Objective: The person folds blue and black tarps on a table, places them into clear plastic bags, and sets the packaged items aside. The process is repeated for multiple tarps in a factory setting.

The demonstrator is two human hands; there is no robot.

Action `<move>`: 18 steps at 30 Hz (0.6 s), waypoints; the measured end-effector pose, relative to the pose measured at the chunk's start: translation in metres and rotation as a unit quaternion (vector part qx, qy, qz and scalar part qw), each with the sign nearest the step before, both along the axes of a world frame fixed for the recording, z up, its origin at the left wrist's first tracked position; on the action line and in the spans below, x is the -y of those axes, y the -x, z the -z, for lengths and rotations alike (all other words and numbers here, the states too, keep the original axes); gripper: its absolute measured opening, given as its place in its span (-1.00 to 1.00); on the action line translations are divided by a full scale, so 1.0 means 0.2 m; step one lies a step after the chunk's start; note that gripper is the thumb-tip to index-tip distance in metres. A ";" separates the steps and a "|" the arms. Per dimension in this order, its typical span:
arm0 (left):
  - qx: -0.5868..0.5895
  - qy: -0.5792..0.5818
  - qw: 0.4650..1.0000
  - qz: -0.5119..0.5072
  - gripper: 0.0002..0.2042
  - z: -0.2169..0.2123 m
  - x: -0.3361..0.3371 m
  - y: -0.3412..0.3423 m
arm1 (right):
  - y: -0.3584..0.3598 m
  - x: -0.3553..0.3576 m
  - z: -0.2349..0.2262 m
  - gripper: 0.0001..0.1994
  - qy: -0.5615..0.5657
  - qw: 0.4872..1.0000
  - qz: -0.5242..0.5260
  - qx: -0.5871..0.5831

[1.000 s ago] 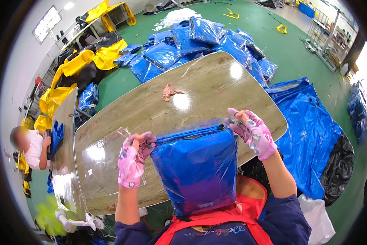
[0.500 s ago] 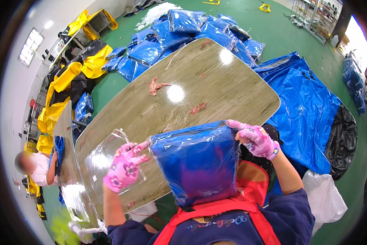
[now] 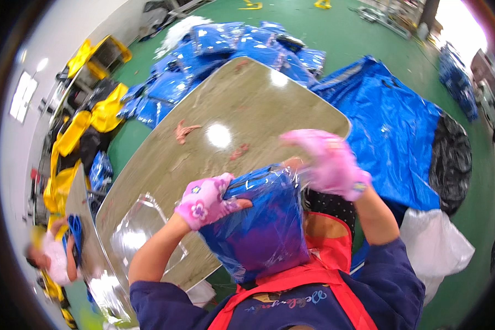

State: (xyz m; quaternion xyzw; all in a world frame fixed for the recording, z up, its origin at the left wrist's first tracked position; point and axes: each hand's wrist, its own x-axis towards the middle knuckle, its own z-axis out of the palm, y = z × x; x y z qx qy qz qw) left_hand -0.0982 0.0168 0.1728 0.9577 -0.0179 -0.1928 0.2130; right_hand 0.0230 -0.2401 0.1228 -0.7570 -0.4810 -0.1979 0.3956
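Upright against my red apron stands a blue folded item in a clear plastic bag. My left hand, in a pink flowered glove with bare fingertips, grips its upper left edge, thumb over the front. At the upper right corner is my right hand, in a matching glove. It is blurred by motion, and its thumb is close to the bag's top edge; whether it holds the plastic cannot be made out. An empty clear bag lies flat on the wood-grain table, left of my left forearm.
Blue bagged packages are heaped beyond the table. A large blue sheet with a black end spreads at right, near a white sack. Pinkish scraps lie on the table. Another person works at far left with blue material.
My left hand has gone from a finger at the bag's corner to a grip on its upper edge. My right hand has risen and blurred. The bag has tilted, and the view has shifted.
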 end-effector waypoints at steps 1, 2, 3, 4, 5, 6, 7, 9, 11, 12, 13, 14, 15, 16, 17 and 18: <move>-0.006 -0.016 1.000 0.009 -0.37 -0.03 0.06 -0.02 | 0.06 -0.11 -0.13 -0.42 0.110 0.992 -0.010 -0.056; -0.003 -0.035 0.999 0.026 -0.39 -0.06 0.11 -0.05 | 0.08 -0.17 -0.12 -0.36 0.255 0.957 -0.044 -0.135; 0.045 -0.027 0.997 0.054 -0.42 -0.02 0.11 -0.04 | 0.10 -0.23 -0.11 -0.29 0.400 0.892 -0.072 -0.198; 0.087 -0.016 0.993 0.078 -0.45 0.02 0.08 -0.01 | 0.09 -0.23 -0.02 -0.31 0.343 0.916 -0.098 -0.186; 0.023 -0.054 0.995 0.083 -0.45 0.01 0.03 0.00 | 0.09 -0.22 0.03 -0.32 0.287 0.923 -0.125 -0.223; -0.034 -0.096 0.991 0.085 -0.45 -0.04 0.00 -0.02 | 0.09 -0.20 0.07 -0.31 0.274 0.921 -0.141 -0.240; -0.082 -0.034 0.995 0.054 -0.48 -0.06 0.00 -0.05 | 0.07 -0.15 0.14 -0.29 0.186 0.947 -0.142 -0.222; -0.145 0.059 0.987 -0.016 -0.54 -0.06 -0.08 -0.11 | -0.02 0.00 0.19 -0.28 0.013 0.975 -0.113 -0.189; -0.084 0.057 0.992 -0.072 -0.61 -0.17 -0.30 -0.19 | -0.25 0.24 0.37 -0.55 -0.065 0.982 0.092 -0.153; -0.012 0.018 0.995 -0.096 -0.66 -0.27 -0.42 -0.23 | -0.37 0.41 0.55 -0.68 -0.116 0.944 0.169 -0.259; 0.057 -0.024 0.991 -0.123 -0.71 -0.38 -0.53 -0.28 | -0.48 0.60 0.73 -0.75 -0.084 0.913 0.326 -0.230; 0.083 0.090 0.970 -0.210 -0.66 -0.37 -0.73 -0.35 | -0.52 0.80 1.04 -0.64 -0.056 0.856 0.428 -0.285; 0.121 0.204 0.926 -0.295 -0.62 -0.37 -0.95 -0.41 | -0.50 0.92 1.27 -0.54 0.116 0.826 0.455 -0.310; 0.148 0.252 0.901 -0.319 -0.61 -0.31 -1.05 -0.50 | -0.44 1.00 1.48 -0.43 0.285 0.771 0.465 -0.329; 0.176 0.301 0.874 -0.338 -0.61 -0.24 -1.11 -0.63 | -0.37 1.07 1.71 -0.39 0.380 0.735 0.472 -0.304; 0.203 0.347 0.843 -0.358 -0.60 -0.16 -1.14 -0.74 | -0.31 1.13 1.91 -0.34 0.470 0.693 0.471 -0.277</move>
